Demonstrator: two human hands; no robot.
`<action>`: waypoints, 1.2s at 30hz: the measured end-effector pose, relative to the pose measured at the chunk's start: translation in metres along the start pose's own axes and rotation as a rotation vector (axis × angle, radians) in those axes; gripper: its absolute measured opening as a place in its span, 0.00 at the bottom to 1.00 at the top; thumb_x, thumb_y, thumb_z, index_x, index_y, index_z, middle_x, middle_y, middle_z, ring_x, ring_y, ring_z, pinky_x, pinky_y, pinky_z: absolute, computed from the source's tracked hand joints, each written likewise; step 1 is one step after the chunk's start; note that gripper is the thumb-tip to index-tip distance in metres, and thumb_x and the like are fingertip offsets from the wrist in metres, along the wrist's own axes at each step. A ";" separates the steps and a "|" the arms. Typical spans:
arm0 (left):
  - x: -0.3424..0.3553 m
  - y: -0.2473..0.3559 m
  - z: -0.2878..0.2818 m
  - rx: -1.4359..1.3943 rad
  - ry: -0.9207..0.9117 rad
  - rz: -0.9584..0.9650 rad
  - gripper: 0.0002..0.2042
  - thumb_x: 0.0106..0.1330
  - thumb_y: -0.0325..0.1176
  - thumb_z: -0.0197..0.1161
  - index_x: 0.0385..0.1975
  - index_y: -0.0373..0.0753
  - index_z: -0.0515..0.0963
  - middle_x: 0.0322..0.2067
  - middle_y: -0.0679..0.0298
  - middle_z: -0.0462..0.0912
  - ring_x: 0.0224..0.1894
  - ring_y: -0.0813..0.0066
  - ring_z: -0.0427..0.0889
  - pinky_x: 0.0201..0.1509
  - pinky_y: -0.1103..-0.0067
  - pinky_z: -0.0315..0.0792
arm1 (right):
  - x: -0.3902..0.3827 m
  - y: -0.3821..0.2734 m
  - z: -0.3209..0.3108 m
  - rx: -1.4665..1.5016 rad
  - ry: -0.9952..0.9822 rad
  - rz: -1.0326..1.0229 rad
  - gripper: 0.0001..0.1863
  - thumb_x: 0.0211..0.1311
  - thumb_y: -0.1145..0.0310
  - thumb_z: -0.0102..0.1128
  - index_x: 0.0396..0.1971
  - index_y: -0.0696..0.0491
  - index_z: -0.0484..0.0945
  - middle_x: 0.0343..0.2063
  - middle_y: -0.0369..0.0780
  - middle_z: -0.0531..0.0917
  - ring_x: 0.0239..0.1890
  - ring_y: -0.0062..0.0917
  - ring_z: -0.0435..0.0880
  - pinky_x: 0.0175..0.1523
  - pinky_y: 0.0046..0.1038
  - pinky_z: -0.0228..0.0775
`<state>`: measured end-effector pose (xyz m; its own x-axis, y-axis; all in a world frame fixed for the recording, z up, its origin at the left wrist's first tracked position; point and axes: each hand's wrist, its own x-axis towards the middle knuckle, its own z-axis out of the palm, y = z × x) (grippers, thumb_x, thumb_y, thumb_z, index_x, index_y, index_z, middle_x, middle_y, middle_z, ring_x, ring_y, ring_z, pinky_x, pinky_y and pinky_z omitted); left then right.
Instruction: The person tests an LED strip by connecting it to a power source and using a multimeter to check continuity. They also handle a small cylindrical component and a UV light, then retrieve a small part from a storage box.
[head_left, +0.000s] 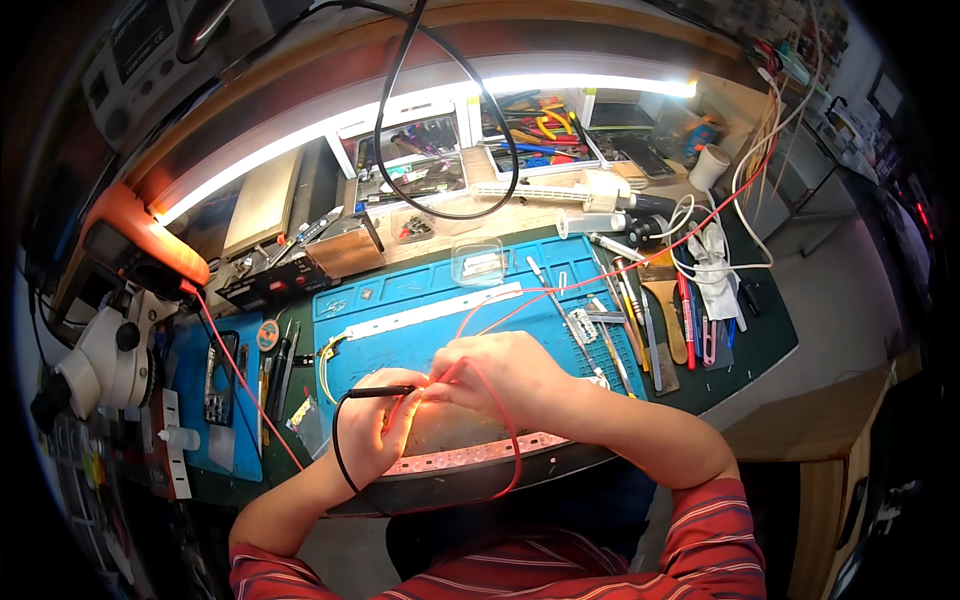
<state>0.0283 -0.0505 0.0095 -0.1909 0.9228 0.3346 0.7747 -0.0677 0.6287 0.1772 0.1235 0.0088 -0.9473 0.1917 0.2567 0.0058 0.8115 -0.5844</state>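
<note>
My left hand [378, 430] is closed around a black test probe [380, 393], whose black lead [340, 455] loops down past my wrist. Against it, fingertips nearly touching, my right hand [500, 372] pinches a red lead [515, 440]. That lead hangs in a loop below and also runs up to the right. A warm glow shows between the fingertips, and the small part there is hidden. Beneath my hands, a pink-lit LED strip [480, 453] lies along the front edge of the blue work mat [420, 350]. A white strip [430, 310] with yellow wires lies farther back on the mat.
An orange multimeter [140, 240] stands at left, above a white microscope [100, 365]. Brushes [668, 310], tweezers and pens lie along the right. A small clear box [478, 262] sits at the mat's back. Trays of pliers [540, 125] stand under a bright lamp. A black cable loop [515, 150] hangs overhead.
</note>
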 end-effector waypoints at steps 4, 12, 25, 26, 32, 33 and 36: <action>-0.002 -0.001 0.002 -0.021 0.025 -0.013 0.06 0.68 0.21 0.65 0.42 0.35 0.82 0.39 0.55 0.87 0.39 0.52 0.84 0.43 0.66 0.77 | 0.000 -0.002 -0.001 -0.005 -0.004 0.001 0.16 0.69 0.50 0.65 0.35 0.49 0.84 0.30 0.38 0.87 0.36 0.38 0.87 0.39 0.36 0.79; -0.001 -0.003 0.001 0.013 0.025 0.009 0.08 0.68 0.18 0.63 0.45 0.33 0.82 0.40 0.55 0.87 0.40 0.59 0.87 0.43 0.71 0.79 | 0.000 -0.001 0.001 -0.006 0.019 -0.024 0.19 0.69 0.47 0.63 0.33 0.51 0.81 0.30 0.39 0.86 0.34 0.39 0.88 0.38 0.37 0.80; 0.001 0.004 0.006 0.025 0.069 0.006 0.04 0.70 0.22 0.65 0.41 0.31 0.81 0.39 0.53 0.86 0.41 0.60 0.86 0.48 0.72 0.77 | 0.000 0.005 0.003 -0.015 0.096 -0.139 0.21 0.69 0.47 0.63 0.30 0.51 0.78 0.29 0.39 0.83 0.33 0.38 0.87 0.38 0.35 0.79; 0.001 0.005 0.007 0.018 0.099 0.036 0.04 0.71 0.22 0.64 0.42 0.31 0.80 0.40 0.52 0.85 0.41 0.59 0.85 0.48 0.71 0.77 | -0.001 0.005 0.006 -0.037 0.142 -0.166 0.19 0.70 0.50 0.63 0.31 0.52 0.78 0.29 0.40 0.83 0.33 0.37 0.87 0.37 0.35 0.79; 0.007 0.007 0.004 0.179 0.227 0.267 0.13 0.64 0.21 0.69 0.48 0.32 0.79 0.41 0.51 0.84 0.40 0.54 0.84 0.48 0.69 0.78 | -0.006 -0.024 -0.007 -0.138 0.262 -0.192 0.12 0.67 0.63 0.64 0.37 0.54 0.72 0.29 0.40 0.81 0.31 0.34 0.86 0.35 0.32 0.77; 0.008 0.008 0.006 0.235 0.229 0.304 0.15 0.63 0.22 0.69 0.48 0.32 0.78 0.40 0.51 0.84 0.40 0.54 0.84 0.47 0.69 0.78 | -0.007 -0.028 -0.004 -0.194 0.262 -0.203 0.12 0.66 0.65 0.65 0.37 0.54 0.72 0.29 0.40 0.81 0.31 0.34 0.86 0.35 0.32 0.77; 0.001 0.006 0.002 0.216 0.139 0.315 0.13 0.60 0.23 0.71 0.44 0.30 0.80 0.40 0.50 0.83 0.38 0.52 0.84 0.43 0.69 0.78 | -0.021 -0.041 0.000 -0.117 0.296 -0.251 0.17 0.59 0.67 0.68 0.44 0.56 0.73 0.31 0.41 0.81 0.32 0.35 0.86 0.37 0.32 0.78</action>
<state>0.0338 -0.0490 0.0120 0.0080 0.8086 0.5883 0.9144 -0.2440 0.3229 0.1966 0.0858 0.0276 -0.7911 0.1160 0.6006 -0.1613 0.9075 -0.3878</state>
